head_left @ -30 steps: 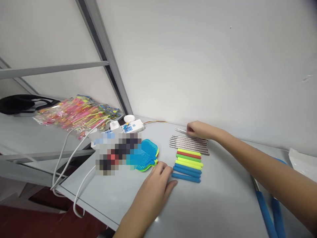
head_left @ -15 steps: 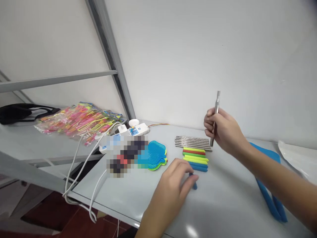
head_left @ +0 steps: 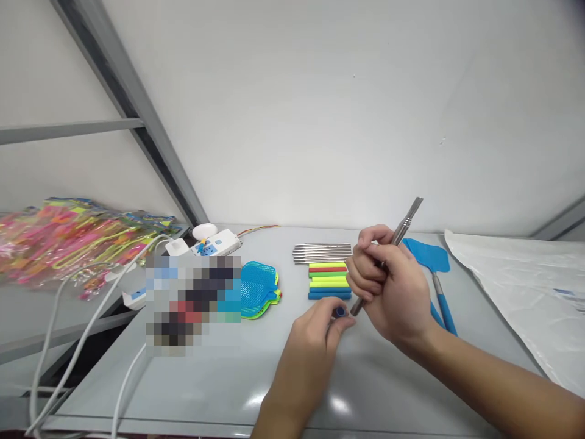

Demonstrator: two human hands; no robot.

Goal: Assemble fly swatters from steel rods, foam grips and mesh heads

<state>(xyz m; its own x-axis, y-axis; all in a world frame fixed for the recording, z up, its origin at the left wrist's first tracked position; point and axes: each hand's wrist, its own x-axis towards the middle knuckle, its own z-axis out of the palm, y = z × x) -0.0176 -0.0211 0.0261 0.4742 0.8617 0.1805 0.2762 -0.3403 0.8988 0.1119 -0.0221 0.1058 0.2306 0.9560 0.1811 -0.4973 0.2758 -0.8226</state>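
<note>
My left hand (head_left: 307, 347) is closed around a short blue plastic handle tube (head_left: 340, 311), its round open end facing my right hand. Tilted in my right fist (head_left: 393, 283) is a metal telescopic rod (head_left: 402, 230). The rod's lower end is close to the tube's mouth; whether they touch I cannot tell. Its thin upper tip looks doubled, perhaps by blur. Just beyond my hands lie coloured handle tubes (head_left: 327, 283) in yellow, red, green and blue, with a row of metal rods (head_left: 322, 253) behind them. Partly behind my right hand is a blue fly swatter (head_left: 432, 255).
Blue and green swatter heads (head_left: 259, 285) are stacked at left, beside a pixelated patch. A white power strip (head_left: 223, 244) with loose cables stands behind them. Bagged colourful items (head_left: 91, 244) fill the far left. White plastic sheeting (head_left: 512, 286) covers the right side.
The view has turned right. My right hand has come down and nearer my left, tilting the rod toward the tube. The blue tube's open end now points toward the rod.
</note>
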